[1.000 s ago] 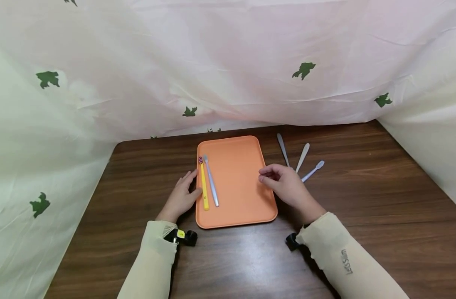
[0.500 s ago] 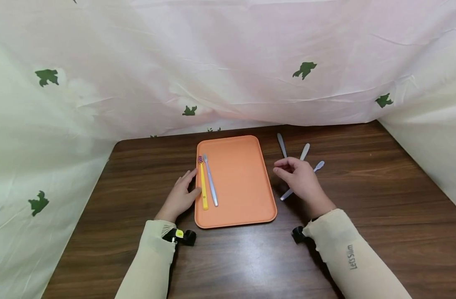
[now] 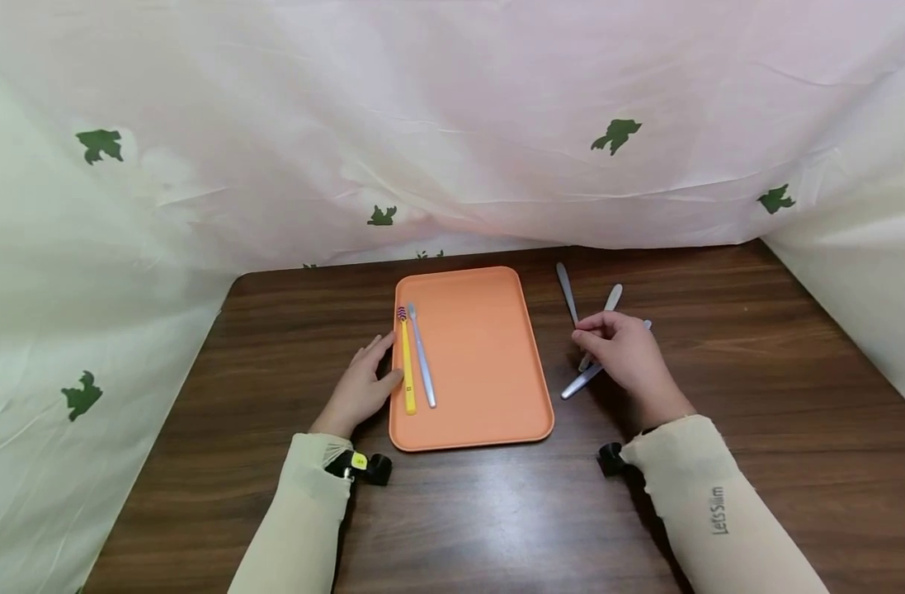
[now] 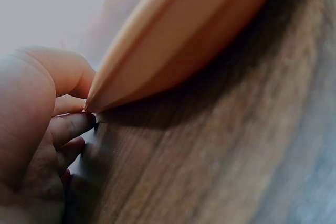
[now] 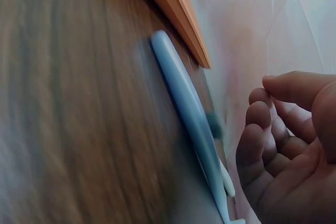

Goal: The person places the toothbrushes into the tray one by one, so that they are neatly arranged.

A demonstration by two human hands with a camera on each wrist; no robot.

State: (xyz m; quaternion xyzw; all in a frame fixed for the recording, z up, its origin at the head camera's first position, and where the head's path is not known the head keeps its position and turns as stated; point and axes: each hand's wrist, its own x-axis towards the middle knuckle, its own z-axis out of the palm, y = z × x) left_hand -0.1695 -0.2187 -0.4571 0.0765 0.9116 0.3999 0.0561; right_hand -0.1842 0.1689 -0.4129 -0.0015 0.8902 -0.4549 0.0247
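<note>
In the head view my left hand (image 3: pixel 359 389) rests at the left rim of an orange tray (image 3: pixel 482 355), thumb on the rim and fingers stretched along the side. A yellow toothbrush (image 3: pixel 408 371) and a pale blue toothbrush (image 3: pixel 422 359) lie in the tray near that hand. My right hand (image 3: pixel 633 355) hovers over several loose brushes right of the tray, thumb and forefinger close together, gripping nothing. Around it are a grey handle (image 3: pixel 566 289), a whitish handle (image 3: pixel 613 297) and a light blue toothbrush (image 3: pixel 582 384), partly covered by the hand.
The dark wooden table (image 3: pixel 459 511) runs back to a pale curtain (image 3: pixel 452 124) with green leaf-like marks. The curtain also hangs along both sides. A black wrist strap (image 3: pixel 359 466) sits at the left sleeve.
My right hand has moved right, away from over the tray's right edge to the loose brushes, uncovering the light blue toothbrush's handle end. The left hand stays at the tray.
</note>
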